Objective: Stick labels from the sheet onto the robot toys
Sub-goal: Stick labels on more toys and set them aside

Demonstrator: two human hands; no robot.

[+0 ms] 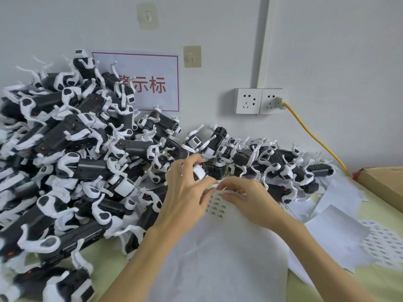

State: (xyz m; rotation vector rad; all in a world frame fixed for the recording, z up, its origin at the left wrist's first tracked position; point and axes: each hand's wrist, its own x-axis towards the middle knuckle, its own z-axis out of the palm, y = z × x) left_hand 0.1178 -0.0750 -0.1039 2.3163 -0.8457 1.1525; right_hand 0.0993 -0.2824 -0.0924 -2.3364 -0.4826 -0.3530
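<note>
Both forearms reach in from 6 o'clock over 1 label sheet (218, 243). At centre, the left hand (185, 192) grips 1 robot toy (199, 172); the right hand (244, 198) pinches the sheet's top edge. Dozens more toys, too many to count, are heaped (72, 149) from 9 to 2 o'clock.

**Peeling a label beside the toy pile**

The left hand (185, 188) grips a small black-and-white robot toy (201, 172) above the label sheet (218, 205). The right hand (246, 199) pinches at the sheet's top edge. A heap of robot toys (72, 149) covers the desk (381, 214) to the left.
</note>
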